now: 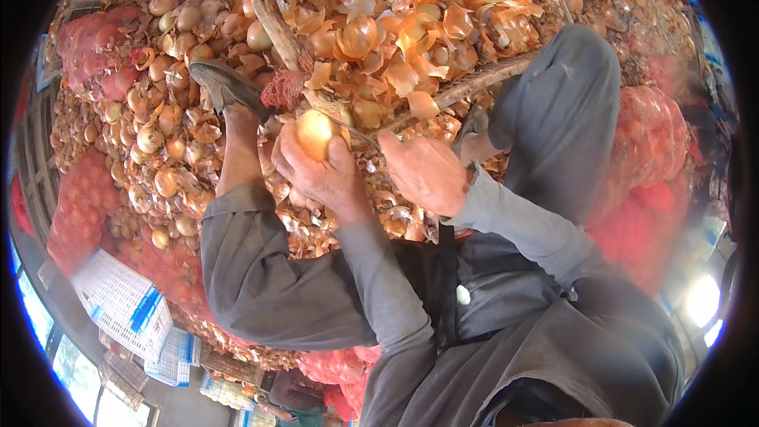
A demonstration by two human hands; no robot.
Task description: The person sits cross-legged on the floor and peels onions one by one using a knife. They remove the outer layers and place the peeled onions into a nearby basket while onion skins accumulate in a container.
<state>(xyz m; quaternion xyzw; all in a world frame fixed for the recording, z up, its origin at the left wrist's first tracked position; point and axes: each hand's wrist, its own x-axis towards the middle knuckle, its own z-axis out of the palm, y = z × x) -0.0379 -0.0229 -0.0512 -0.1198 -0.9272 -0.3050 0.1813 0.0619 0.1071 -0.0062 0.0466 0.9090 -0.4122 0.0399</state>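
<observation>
A yellow onion (313, 133) rests in my left hand (317, 175), its smooth pale side facing up and the fingers curled around it. In my right hand (424, 172) is a knife with a thin blade (357, 134); the fist hides its handle. The blade reaches left toward the onion's root end, where dry roots show. Whether the edge is touching the onion I cannot tell. Just beyond both hands stands a worn plastic crate (278, 18) heaped with loose onion skins (409, 29) and some onions.
Loose onions (172, 124) cover the floor on the left. Red mesh sacks of onions lie to the left (83, 207) and right (640, 136). White and blue plastic crates (127, 302) stand at lower left. A shoe (228, 83) is beside the crate. Another person (293, 391) is partly visible at the bottom.
</observation>
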